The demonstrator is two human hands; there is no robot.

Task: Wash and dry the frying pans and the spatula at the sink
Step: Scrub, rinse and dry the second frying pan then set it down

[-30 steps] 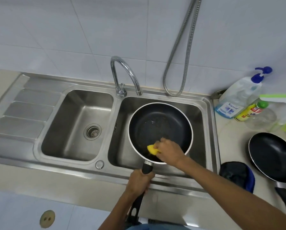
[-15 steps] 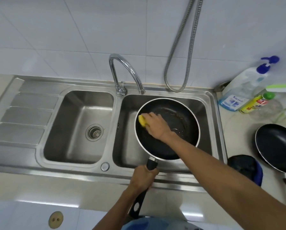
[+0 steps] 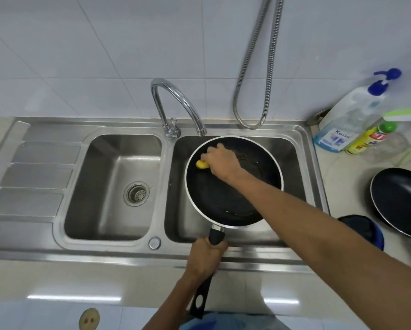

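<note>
- The clear pump bottle (image 3: pixel 350 113) at the right edge of the frame carried a blue-and-white label that read "Kassa".
- The yellow bottle (image 3: pixel 366 140) just beside it bore a red label, its lettering too blurred to read.

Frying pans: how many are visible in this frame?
2. One pan is over the right basin, handle gripped by the left hand, right hand holding a sponge inside it; the other pan sits on the counter, partly cropped.

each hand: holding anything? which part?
Left hand grips the frying pan by its black handle, just behind the pan body. Right hand holds the yellow sponge, fingers curled over it, pressing it on the pan's inside.
</note>
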